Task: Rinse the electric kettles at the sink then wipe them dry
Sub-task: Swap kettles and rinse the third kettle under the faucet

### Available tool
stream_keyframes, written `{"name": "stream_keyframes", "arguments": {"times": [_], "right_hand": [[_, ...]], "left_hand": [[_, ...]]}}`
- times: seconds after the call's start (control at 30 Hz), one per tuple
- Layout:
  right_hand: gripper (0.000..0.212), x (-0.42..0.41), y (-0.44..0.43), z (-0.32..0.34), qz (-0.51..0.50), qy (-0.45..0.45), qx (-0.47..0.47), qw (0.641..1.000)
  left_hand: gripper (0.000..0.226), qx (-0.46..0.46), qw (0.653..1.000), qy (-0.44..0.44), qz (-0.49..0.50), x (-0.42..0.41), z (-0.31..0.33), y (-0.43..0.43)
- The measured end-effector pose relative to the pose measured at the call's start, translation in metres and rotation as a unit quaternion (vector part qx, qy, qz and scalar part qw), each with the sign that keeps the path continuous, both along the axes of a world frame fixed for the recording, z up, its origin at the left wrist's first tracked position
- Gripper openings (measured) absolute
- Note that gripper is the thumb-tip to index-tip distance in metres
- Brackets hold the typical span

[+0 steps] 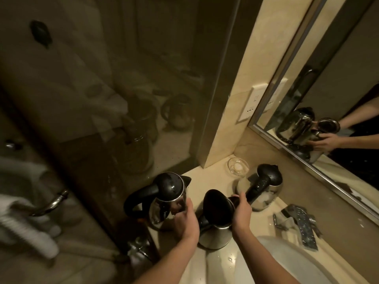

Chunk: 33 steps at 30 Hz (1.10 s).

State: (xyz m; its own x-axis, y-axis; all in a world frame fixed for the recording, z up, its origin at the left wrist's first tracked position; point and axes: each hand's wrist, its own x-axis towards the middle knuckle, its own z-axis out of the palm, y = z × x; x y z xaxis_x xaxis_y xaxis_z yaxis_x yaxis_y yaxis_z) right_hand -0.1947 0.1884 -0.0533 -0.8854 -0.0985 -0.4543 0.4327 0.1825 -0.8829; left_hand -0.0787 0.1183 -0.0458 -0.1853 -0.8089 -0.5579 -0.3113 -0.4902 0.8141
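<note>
right hand (pixel 242 214) gripping rim of lid-open middle kettle (pixel 215 237), left hand (pixel 186 222) curled beside it against left kettle (pixel 164 210), its hold unclear, third kettle (pixel 264 194) just beyond right hand

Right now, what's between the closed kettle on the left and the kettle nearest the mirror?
In the head view, a third kettle with its lid open stands between the left kettle and the mirror-side kettle; the right hand grips its rim.

The one head-worn wide-angle view looks forward and steeply down, close over the tabletop (pixel 215 179) corner, with the sink (pixel 287 263) at 5 o'clock. It faces a glass partition (pixel 123 99) at 10 o'clock and a mirror (pixel 338 78) at 2 o'clock. The mirror's reflection gives a second, reversed angle on the kettle (pixel 217 234) at centre.
</note>
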Motion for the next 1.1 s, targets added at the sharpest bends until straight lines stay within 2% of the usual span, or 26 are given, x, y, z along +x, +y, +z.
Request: {"name": "stream_keyframes", "arguments": {"times": [0.1,0.23,0.33,0.4,0.53,0.67,0.77,0.87,1.1], "right_hand": [[0.054,-0.005,0.004,-0.006,0.005,-0.005,-0.002,1.000],[0.059,-0.002,0.009,-0.010,0.012,-0.021,-0.009,1.000],[0.059,0.006,0.011,-0.003,-0.045,-0.026,-0.066,0.996],[0.053,0.013,0.012,0.005,-0.085,0.005,-0.092,0.992],[0.039,0.027,0.002,0.018,-0.092,0.090,0.015,0.992],[0.055,0.016,0.000,0.011,-0.112,0.100,0.135,0.979],[0.060,0.005,0.002,0.003,-0.087,0.047,0.137,0.986],[0.066,0.001,-0.001,-0.004,-0.073,0.032,0.130,0.988],[0.059,-0.001,-0.003,-0.015,-0.056,0.093,0.178,0.978]], "left_hand": [[0.064,-0.027,0.997,-0.040,-0.053,-0.004,0.001,0.003],[0.070,-0.053,0.993,-0.088,-0.058,-0.006,0.000,0.004],[0.074,-0.053,0.994,-0.088,-0.047,-0.008,0.000,0.007],[0.076,-0.058,0.994,-0.082,-0.046,-0.009,0.001,0.007],[0.074,-0.068,0.991,-0.096,-0.064,-0.007,0.005,0.005],[0.073,-0.047,0.992,-0.092,-0.073,-0.005,0.007,0.007],[0.070,-0.034,0.995,-0.070,-0.054,-0.006,0.005,0.006],[0.068,-0.038,0.996,-0.065,-0.053,-0.005,0.004,0.004],[0.064,-0.029,0.998,-0.039,-0.045,-0.010,0.000,0.005]]}}
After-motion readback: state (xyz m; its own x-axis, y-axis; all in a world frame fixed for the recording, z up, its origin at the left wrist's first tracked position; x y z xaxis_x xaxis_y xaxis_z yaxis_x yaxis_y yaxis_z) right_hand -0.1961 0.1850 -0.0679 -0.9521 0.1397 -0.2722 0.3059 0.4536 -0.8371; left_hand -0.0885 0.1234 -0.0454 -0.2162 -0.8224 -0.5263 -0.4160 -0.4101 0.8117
